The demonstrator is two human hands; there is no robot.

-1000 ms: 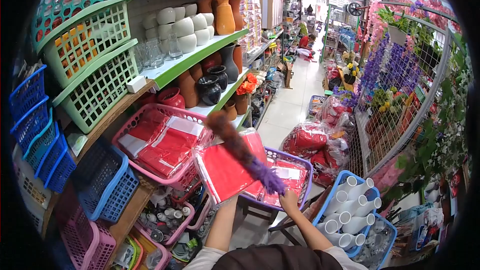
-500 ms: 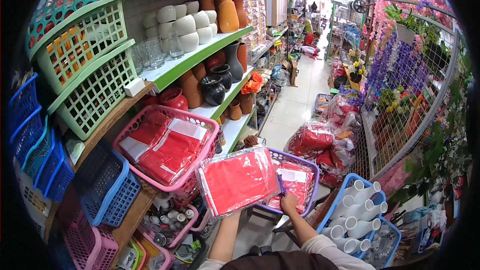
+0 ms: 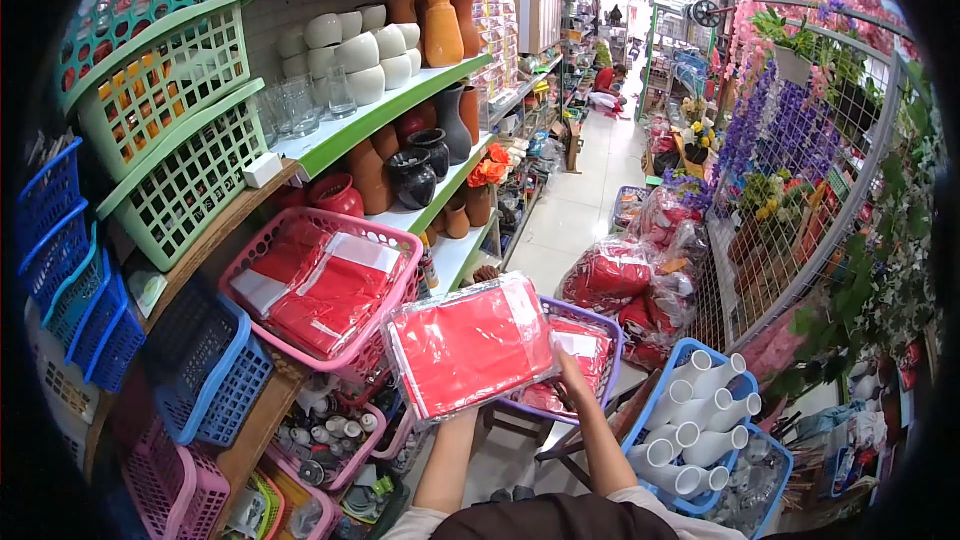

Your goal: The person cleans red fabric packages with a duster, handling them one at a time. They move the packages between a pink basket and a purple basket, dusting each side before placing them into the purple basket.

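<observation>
we hold up a plastic-wrapped red packet (image 3: 472, 345) over our left hand (image 3: 457, 428), our right fingers (image 3: 572, 372) at its edge, both grips unclear.

Stacked baskets (image 3: 185, 175) stand on the left, beside shelves (image 3: 400, 106) with bowls (image 3: 366, 85) and vases (image 3: 441, 32) on one level and pots (image 3: 411, 180) on the level below; near the pots sits a basket (image 3: 262, 328) of packets (image 3: 325, 310). A raised packet (image 3: 470, 345) is between that basket and a second basket (image 3: 618, 335) of packets to its right, partly covering the latter. Farther right is a third basket (image 3: 652, 395) holding more vases (image 3: 708, 410), while bags (image 3: 612, 275) lie on the floor (image 3: 565, 230) beyond, beside a mesh panel (image 3: 850, 210) hung with flowers (image 3: 790, 130).
</observation>
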